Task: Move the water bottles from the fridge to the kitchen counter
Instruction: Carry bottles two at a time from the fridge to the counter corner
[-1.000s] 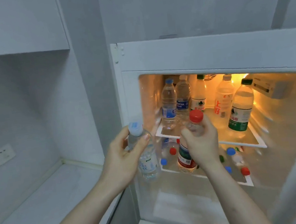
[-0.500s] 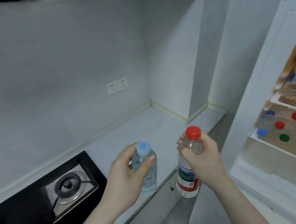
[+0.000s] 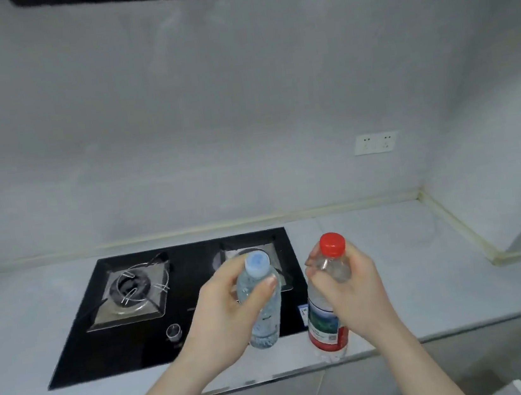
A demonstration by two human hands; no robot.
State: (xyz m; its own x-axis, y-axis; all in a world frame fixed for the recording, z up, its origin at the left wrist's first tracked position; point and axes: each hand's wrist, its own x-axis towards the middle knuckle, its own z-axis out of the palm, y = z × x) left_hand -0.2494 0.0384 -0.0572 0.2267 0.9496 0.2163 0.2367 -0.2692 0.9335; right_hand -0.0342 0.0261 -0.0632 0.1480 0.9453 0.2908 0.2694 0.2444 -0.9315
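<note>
Above the smooth counter (image 3: 393, 262), each hand grips a clear ribbed bottle.

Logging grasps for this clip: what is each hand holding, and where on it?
Left hand grips the blue-capped bottle around its upper body. Right hand grips the red-capped bottle around its shoulder.

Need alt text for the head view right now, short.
Left hand holds a blue-capped bottle and right hand a red-capped bottle, both upright above the grey kitchen counter, beside a black gas hob.
</note>
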